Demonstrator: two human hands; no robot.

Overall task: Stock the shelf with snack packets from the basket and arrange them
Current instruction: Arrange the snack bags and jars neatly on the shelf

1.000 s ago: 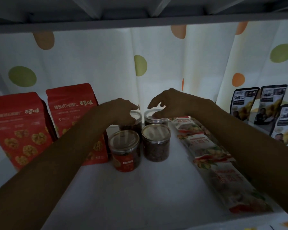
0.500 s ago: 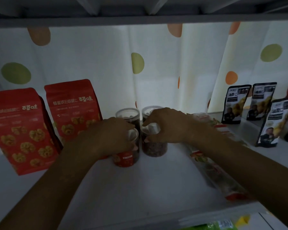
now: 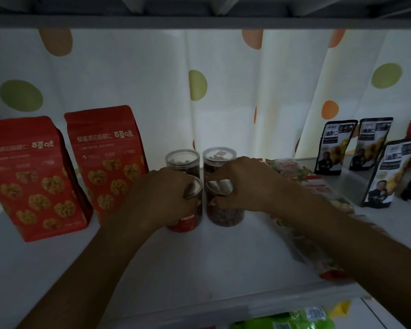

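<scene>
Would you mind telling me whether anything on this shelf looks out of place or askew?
The pale packets right of the jars lie flat, overlapping in a row toward the front edge of the shelf, whereas the red bags and black packets stand upright. Nothing looks spilled or damaged.

Red bags [image 3: 57, 172], polka-dotted curtain [image 3: 223, 91]

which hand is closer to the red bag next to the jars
Left. The left hand grips the front-left jar just beside the red bag; the right hand holds the front-right jar, farther right.
</scene>
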